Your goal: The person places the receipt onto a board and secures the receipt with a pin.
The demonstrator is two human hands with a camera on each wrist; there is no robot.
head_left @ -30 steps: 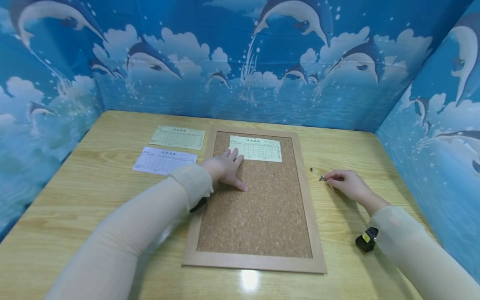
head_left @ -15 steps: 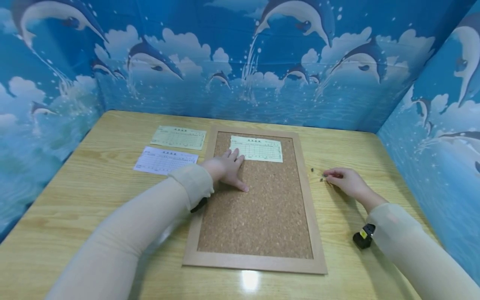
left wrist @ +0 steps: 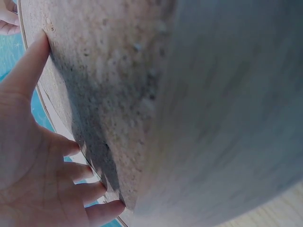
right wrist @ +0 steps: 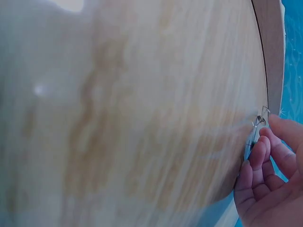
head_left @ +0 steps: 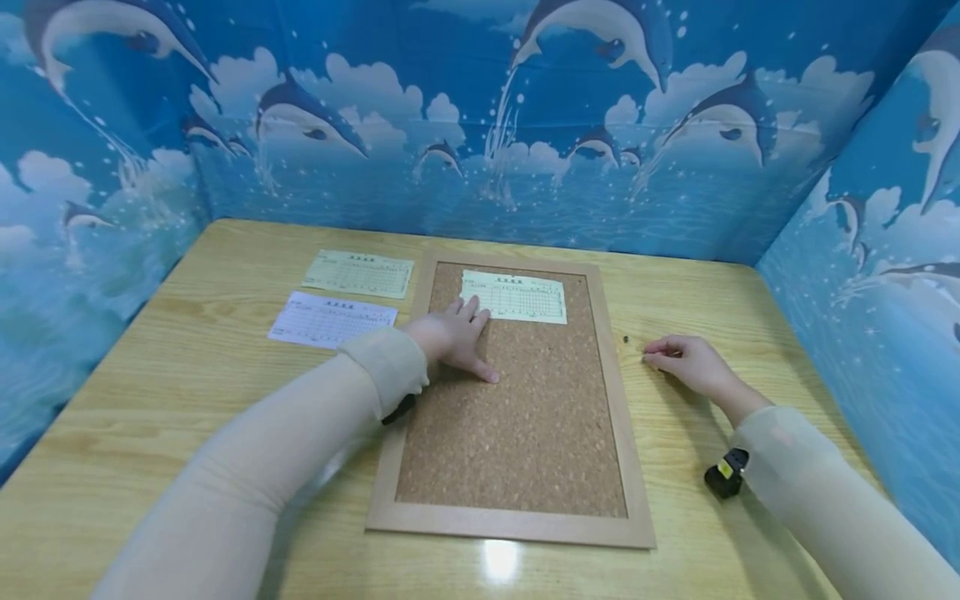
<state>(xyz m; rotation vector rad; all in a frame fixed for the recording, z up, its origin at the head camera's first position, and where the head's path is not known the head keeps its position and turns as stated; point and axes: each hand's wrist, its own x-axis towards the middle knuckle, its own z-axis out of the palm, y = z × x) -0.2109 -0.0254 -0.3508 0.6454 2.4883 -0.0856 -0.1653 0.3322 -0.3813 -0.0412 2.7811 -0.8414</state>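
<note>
A framed corkboard (head_left: 517, 425) lies flat on the table, with a pale green printed slip (head_left: 517, 298) near its top. My left hand (head_left: 453, 337) rests on the board with fingers spread, the fingertips over the slip's lower left corner. The left wrist view shows the thumb (left wrist: 35, 61) and fingertips touching the cork. Right of the frame, my right hand (head_left: 690, 362) is low at the tabletop, thumb and forefinger closed at small metal tacks (right wrist: 260, 118). They pinch one, mostly hidden by the fingertips. Another small dark tack (head_left: 626, 339) lies between the hand and the frame.
A second green slip (head_left: 358, 275) and a lilac slip (head_left: 332, 320) lie left of the board, the lilac one partly behind the left sleeve. A blue dolphin-print curtain (head_left: 465, 183) rises at the table's back edge and sides.
My right hand has shifted slightly at the tacks, and its fingertips have closed over the metal bits that showed beside them. My left hand stays put on the board.
</note>
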